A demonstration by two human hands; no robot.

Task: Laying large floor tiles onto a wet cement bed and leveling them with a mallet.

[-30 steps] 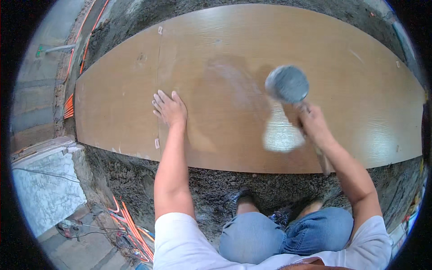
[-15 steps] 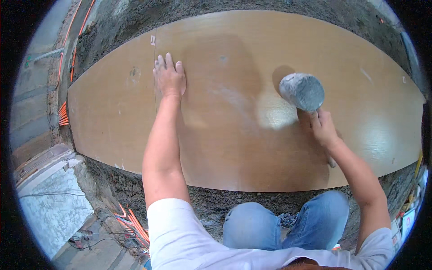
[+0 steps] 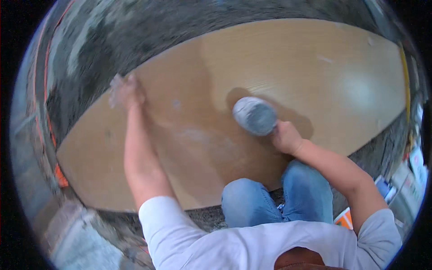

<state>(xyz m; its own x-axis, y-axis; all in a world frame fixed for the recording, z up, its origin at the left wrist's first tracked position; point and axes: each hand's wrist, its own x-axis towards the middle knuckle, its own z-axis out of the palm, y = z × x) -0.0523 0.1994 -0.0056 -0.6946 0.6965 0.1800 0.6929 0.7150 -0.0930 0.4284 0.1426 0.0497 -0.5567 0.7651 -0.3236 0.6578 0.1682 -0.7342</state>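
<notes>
A large, wood-grain tan board (image 3: 324, 83) lies in front of me across rough grey ground. My right hand (image 3: 288, 137) is closed around the short handle of a mallet with a thick, round, dust-grey head (image 3: 255, 116). The mallet head is over the middle of the board, with its shadow beside it. My left hand (image 3: 129, 92) is stretched out to the board's far left edge. Motion smears its fingers, which look pale with dust, and whether they grip the edge cannot be made out.
Damp grey mortar or soil (image 3: 135, 36) borders the board's far side. Orange tubing (image 3: 61, 175) stands by its left end, near a broken pale slab (image 3: 87, 243). My knees (image 3: 247, 202) are at the near edge. Bags and packages (image 3: 405, 180) are at the right.
My view has shifted and turned. My left hand has gone from lying flat on the board to its far left edge. The mallet has moved left and nearer, still in my right hand.
</notes>
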